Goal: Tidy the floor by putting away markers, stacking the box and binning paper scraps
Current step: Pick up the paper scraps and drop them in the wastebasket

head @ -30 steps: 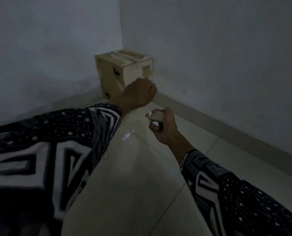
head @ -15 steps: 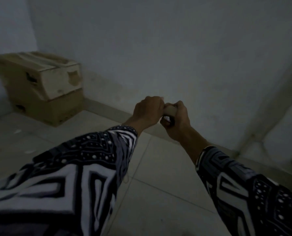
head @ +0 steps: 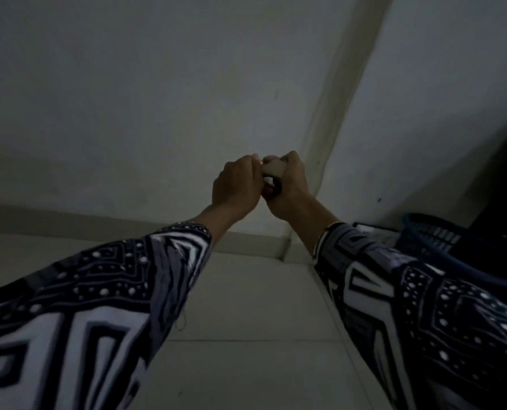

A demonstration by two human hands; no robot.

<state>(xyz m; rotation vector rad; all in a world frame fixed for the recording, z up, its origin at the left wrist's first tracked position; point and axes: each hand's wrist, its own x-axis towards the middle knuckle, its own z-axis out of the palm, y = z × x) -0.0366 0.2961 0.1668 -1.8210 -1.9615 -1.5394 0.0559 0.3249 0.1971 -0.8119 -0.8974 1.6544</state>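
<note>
Since earlier frame: cardboard box gone from view, blue basket (head: pixel 432 236) now at right. Patterned sleeves nearest. Beyond, right hand (head: pixel 287 187) grip clenched round paper scraps (head: pixel 273 170); left hand (head: pixel 236 183) fingers pinching same wad. Step judged: binning. Next: carry to basket, release over rim.

Dim room corner, tiled floor

A pale floor (head: pixel 246 365) meets a grey wall (head: pixel 128 99) at a skirting (head: pixel 98 223); a pale vertical strip (head: pixel 344 99) runs up the wall corner.
</note>
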